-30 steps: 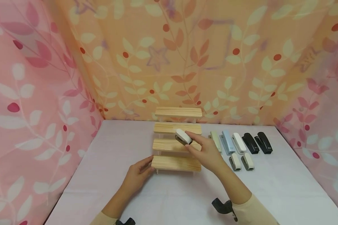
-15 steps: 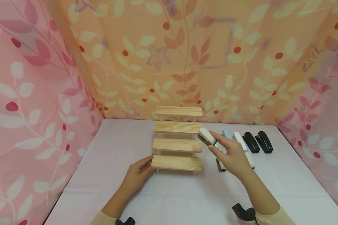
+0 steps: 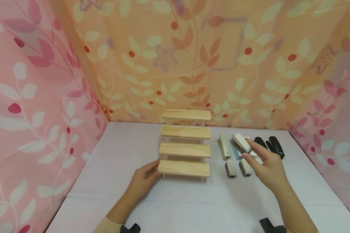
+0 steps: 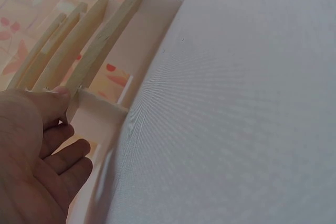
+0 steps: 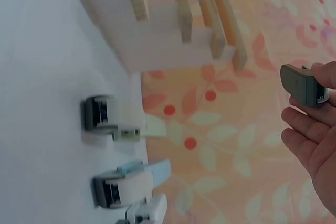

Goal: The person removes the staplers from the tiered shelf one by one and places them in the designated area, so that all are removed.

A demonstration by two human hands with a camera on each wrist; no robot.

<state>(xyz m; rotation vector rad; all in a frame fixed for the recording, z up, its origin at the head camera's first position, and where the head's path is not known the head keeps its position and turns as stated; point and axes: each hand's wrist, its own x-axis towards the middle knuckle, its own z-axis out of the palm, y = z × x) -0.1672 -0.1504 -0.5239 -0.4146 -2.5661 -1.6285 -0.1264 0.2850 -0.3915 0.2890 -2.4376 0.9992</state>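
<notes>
In the head view my right hand (image 3: 269, 168) pinches a small white stapler (image 3: 241, 143) with a grey base, held up over the row of staplers. The right wrist view shows the grey underside of this stapler (image 5: 302, 85) between thumb and fingers. My left hand (image 3: 144, 181) grips the left end of the lowest step of a wooden tiered display stand (image 3: 183, 168). Up close, the left thumb (image 4: 52, 103) lies at the board's end, with the other fingers curled below it. All of the stand's steps are bare.
Right of the stand are a pale green stapler (image 3: 224, 147), a blue stapler (image 3: 237, 154), partly hidden, and black staplers (image 3: 277, 146). Small white staplers (image 3: 230, 169) stand in front of them; some are behind my right hand. A patterned curtain (image 3: 140, 64) closes off the back.
My right hand has moved right with the small stapler, from over the stand to over the stapler row. A small stapler now stands in front of the green one. My left hand has stayed put.
</notes>
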